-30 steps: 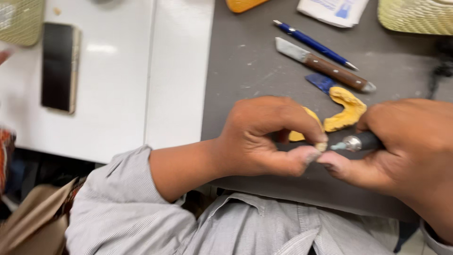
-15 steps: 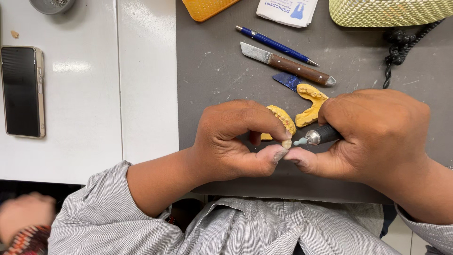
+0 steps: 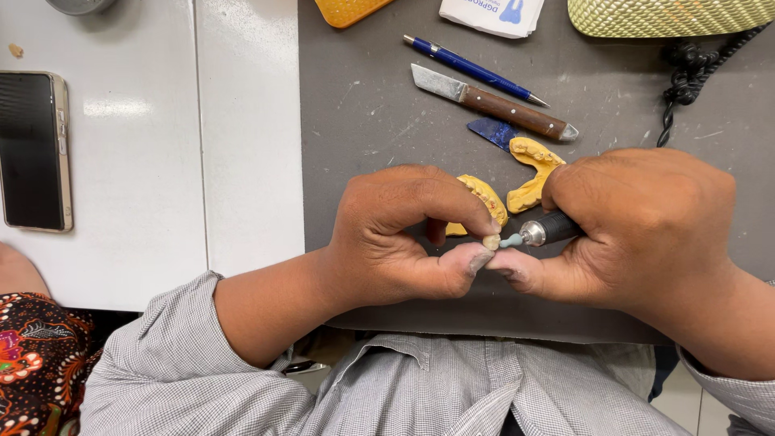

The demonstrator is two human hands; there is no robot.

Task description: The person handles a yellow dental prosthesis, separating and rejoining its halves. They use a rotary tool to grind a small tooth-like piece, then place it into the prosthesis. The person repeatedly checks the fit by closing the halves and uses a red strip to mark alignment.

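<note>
Head view, read from the left edge. One dark smartphone (image 3: 33, 151) lies face up on the white counter (image 3: 161, 161) at the left of the frame; below it, in the lower left corner, part of another person in a patterned garment (image 3: 28, 363) shows. The grey work mat (image 3: 363, 105) covers the centre and right of the frame.

Left hand (image 3: 400, 234), centre of frame: fingers curled, index fingertip and thumb pressed together, pinching one small pale tooth-shaped piece (image 3: 490, 241). The piece sits at the very fingertips, exposed on its right side.

Right hand (image 3: 638, 226), centre right: fingers closed around one rotary handpiece (image 3: 545, 231), thumb lying under its metal collar. The small bluish bur tip (image 3: 511, 240) touches the pale piece. The two thumbs lie just beside each other beneath the contact point.

Behind the hands, on the mat: two yellow dental casts (image 3: 529, 173), one partly hidden by the left fingers, the other beside the right knuckles.

Upper centre: one wooden-handled knife (image 3: 492, 103), one blue pen (image 3: 472, 70) above it, and one blue blade tip (image 3: 494, 132) below it.

Top edge: one orange tray corner (image 3: 349, 10), one white packet (image 3: 491, 14), one woven yellow-green object (image 3: 670, 16), and one coiled black cord (image 3: 686, 69).
</note>
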